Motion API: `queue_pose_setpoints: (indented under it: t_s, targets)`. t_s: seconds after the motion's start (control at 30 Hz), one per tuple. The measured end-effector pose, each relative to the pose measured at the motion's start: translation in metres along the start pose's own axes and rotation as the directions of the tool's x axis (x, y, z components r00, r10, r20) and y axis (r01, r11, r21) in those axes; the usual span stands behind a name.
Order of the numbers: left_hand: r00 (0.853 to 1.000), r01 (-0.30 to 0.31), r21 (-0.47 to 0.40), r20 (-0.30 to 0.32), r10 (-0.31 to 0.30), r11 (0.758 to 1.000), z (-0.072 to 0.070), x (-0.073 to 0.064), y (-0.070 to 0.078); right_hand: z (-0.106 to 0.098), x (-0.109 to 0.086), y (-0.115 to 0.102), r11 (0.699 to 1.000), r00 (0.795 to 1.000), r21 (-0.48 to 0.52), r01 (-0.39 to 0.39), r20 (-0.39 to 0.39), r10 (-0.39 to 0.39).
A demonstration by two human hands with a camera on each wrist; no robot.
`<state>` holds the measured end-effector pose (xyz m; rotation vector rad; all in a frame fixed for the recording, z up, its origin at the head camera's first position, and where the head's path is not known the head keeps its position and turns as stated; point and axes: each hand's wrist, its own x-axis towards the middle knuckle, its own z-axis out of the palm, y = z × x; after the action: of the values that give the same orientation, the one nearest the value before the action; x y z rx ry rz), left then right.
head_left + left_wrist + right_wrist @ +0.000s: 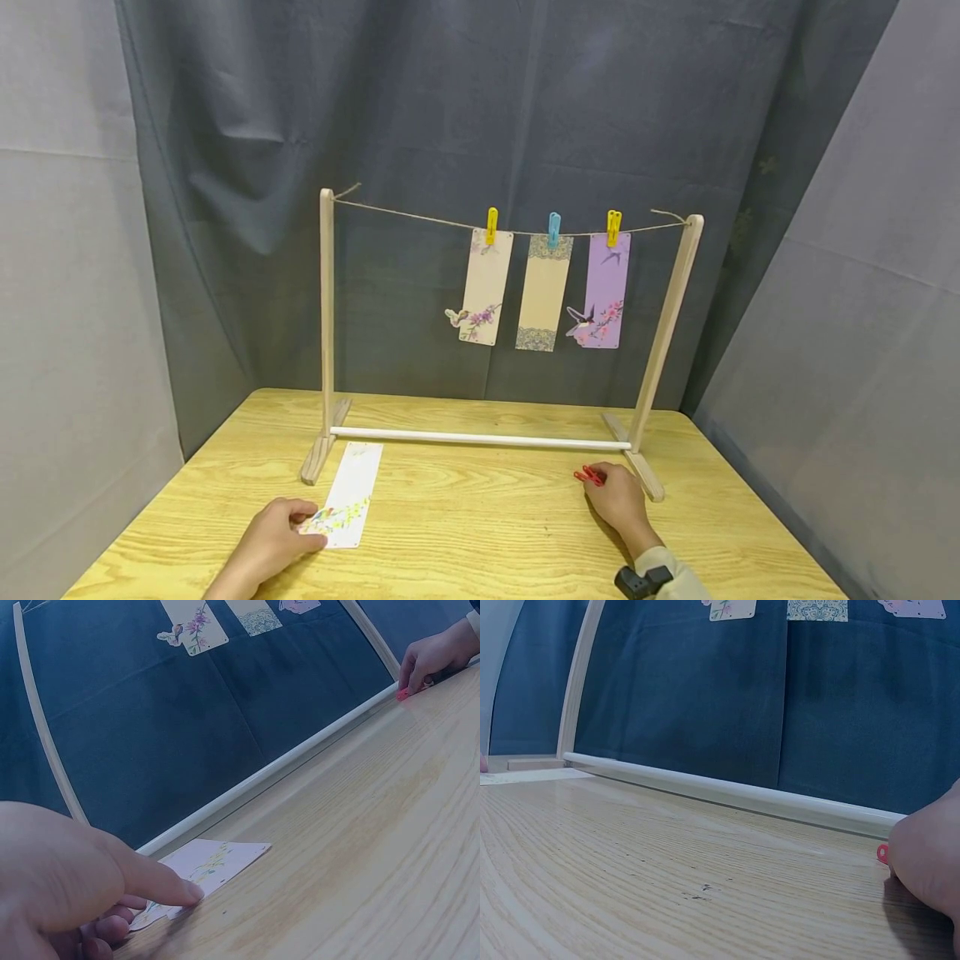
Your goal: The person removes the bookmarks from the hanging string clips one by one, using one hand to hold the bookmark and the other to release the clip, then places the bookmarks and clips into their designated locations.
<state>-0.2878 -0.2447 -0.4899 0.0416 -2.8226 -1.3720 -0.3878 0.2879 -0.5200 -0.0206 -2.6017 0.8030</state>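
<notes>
My left hand [273, 537] is at the lower left edge of a white bookmark [352, 492] printed with yellow flowers and a bird. In the left wrist view the thumb [191, 891] lies over the card, the other fingers beside its edge, partly hidden. At the right, my right hand [617, 500] pinches a red clothespin [590, 475] low over the table; in the right wrist view the hand hides most of it. A cream bookmark [483, 283], a lace-patterned bookmark [543, 292] and a purple bookmark [606, 287] hang from a string.
A wooden stand has a left post [327, 308], a right post [667, 333] and a white bottom bar [480, 437]. Its string [420, 217] carries a yellow clip [491, 225], a blue clip [553, 229] and another yellow clip [613, 227]. Dark curtain [420, 108] behind.
</notes>
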Motion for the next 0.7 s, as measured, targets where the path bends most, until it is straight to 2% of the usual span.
queue_pose_setpoints:
  t_s: [0.47, 0.7]
  targets:
    - [1.0, -0.006, 0.016, -0.006, 0.006, 1.0, 0.0006, 0.0012, -0.0018, -0.0012, -0.0012, -0.0005, 1.0, 1.0, 0.023, -0.013, 0.008, 0.013]
    - [1.0, -0.015, 0.005, -0.012, 0.015, 1.0, 0.0005, 0.0012, -0.0006, -0.0018, -0.0017, 0.0, 0.993, 0.997, 0.12, -0.021, -0.068, 0.029]
